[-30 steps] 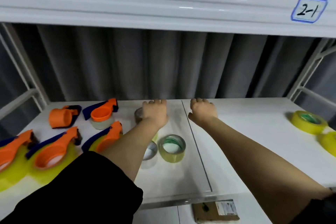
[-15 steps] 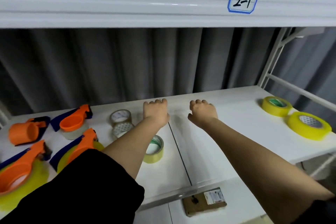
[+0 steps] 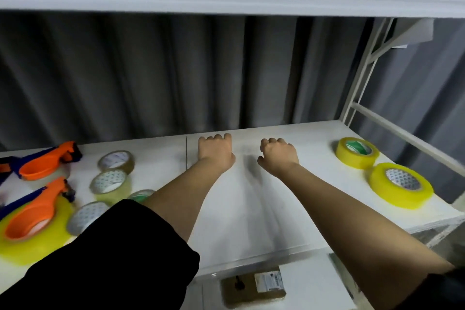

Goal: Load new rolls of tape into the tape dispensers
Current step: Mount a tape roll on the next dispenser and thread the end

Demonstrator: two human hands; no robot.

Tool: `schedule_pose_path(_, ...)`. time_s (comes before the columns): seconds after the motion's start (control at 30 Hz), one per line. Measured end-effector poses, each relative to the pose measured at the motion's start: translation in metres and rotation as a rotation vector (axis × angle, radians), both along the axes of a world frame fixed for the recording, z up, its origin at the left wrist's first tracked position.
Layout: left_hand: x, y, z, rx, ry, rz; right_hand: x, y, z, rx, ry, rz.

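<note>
From the head view, both arms were seen stretched out over the white shelf board (image 3: pixel 251 209). The left hand (image 3: pixel 216 150) was held knuckles-up with its fingers curled under, nothing gripped in it. The right hand (image 3: pixel 278 156) was held the same way, fingers loosely tucked, nothing gripped, and a bare strip of shelf was left between the two.

Off to the right, two bright yellow rolls of tape were laid flat near the shelf's end: the farther yellow roll with a green core (image 3: pixel 357 152) and the nearer, wider yellow roll with a white patterned core (image 3: pixel 401 185), set just beside each other and well apart from the right hand.

On the left, an orange and dark blue plastic tape dispenser (image 3: pixel 45 162) was seen at the back, and a second orange dispenser (image 3: pixel 32 219) was seated on a yellow roll nearer the front. Between them and the left forearm, a cluster of clear and brownish tape rolls (image 3: pixel 112 178) was laid flat, partly hidden by the black sleeve (image 3: pixel 100 259).

Below the shelf edge, a small brown cardboard parcel with a white label (image 3: pixel 253 289) was spotted.
</note>
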State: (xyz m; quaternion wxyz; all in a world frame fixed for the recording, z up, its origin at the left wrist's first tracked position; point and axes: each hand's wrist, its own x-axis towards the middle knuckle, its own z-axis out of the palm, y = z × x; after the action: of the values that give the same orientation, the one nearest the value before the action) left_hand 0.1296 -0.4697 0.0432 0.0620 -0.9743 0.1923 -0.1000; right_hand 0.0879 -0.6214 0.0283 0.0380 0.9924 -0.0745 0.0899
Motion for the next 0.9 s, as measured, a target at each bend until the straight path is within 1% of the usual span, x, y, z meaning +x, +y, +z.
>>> schedule_pose_path(0.2,-0.017,-0.083,-0.013,-0.023,0.044,0.072,-0.004,-0.086,-0.001,-0.040,0.055,0.075)
schedule_pose_path(0.33,-0.026,-0.119,-0.015,-0.033,0.053,0.067,-0.006,-0.122,0.001,-0.053,0.073,0.087)
schedule_pose_path(0.57,-0.027,-0.144,-0.021,-0.029,0.052,0.042,-0.010,-0.151,-0.006,-0.042,0.092,0.087)
schedule_pose_path(0.9,-0.036,-0.174,-0.034,-0.017,0.066,-0.075,-0.032,-0.188,-0.019,-0.012,0.131,-0.037)
